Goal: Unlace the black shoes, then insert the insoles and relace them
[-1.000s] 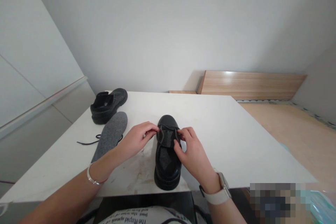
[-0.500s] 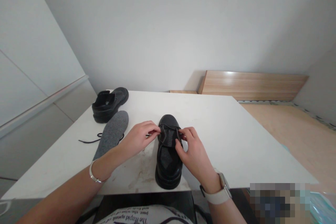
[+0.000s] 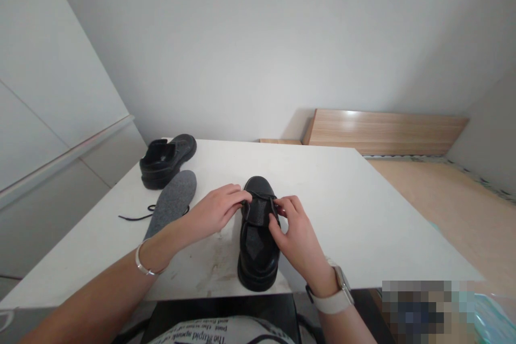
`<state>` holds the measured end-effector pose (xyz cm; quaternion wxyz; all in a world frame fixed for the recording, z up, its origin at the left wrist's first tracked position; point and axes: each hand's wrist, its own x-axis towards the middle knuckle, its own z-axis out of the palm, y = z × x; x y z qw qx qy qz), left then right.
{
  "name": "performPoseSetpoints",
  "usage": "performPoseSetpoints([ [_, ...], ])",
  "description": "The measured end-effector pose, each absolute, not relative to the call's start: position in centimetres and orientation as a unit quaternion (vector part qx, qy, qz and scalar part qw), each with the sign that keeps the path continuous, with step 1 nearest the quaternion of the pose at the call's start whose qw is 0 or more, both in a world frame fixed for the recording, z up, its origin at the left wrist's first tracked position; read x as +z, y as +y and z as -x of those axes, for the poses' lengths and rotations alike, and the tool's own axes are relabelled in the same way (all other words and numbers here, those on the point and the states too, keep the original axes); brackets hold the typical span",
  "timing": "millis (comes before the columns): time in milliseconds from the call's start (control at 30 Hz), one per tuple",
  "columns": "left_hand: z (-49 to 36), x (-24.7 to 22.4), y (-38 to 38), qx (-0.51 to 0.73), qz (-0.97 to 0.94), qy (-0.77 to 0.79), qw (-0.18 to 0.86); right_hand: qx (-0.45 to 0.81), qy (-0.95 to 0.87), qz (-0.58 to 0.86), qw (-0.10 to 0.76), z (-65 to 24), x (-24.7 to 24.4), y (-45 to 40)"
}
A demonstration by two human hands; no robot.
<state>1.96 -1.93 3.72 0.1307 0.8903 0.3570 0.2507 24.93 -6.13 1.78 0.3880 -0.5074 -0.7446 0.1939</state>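
Observation:
A black leather shoe rests on the white table in front of me, toe pointing away, with a black lace across its upper part. My left hand is at the left lacing flap, thumb and forefinger pinched together on a dark bit of lace, partly hidden by the fingers. On the opposite side, my right hand grips the shoe's right flap, its thumb resting over the tongue and its fingers around the outer edge.
A second black shoe stands at the table's back left corner. Nearer lies a grey insole, over a loose black lace. The white table has brownish smudges near its front edge. A wooden headboard is beyond, at right.
My left hand has moved slightly right, its fingertips now over the left flap's edge. My right hand stays in place on the shoe.

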Motion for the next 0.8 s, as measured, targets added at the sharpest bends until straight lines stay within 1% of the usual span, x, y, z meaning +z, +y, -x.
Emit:
performPoseSetpoints([
  [167,-1.3,3.6,-1.6,0.257,-0.88,0.375,0.137,0.2,-0.738,0.509,0.395,-24.9,1.7,-6.2],
  [300,-1.3,3.9,-1.5,0.26,-0.876,0.371,0.163,0.208,-0.731,0.51,0.402,-24.8,1.5,-6.2],
  [567,-1.6,4.7,-1.0,0.215,-0.887,0.341,0.225,0.223,-0.72,0.514,0.409,-24.8,1.4,-6.2],
  [800,-1.3,5.1,-0.7,0.214,-0.887,0.348,0.218,0.225,-0.717,0.511,0.418,-24.7,1.4,-6.2],
])
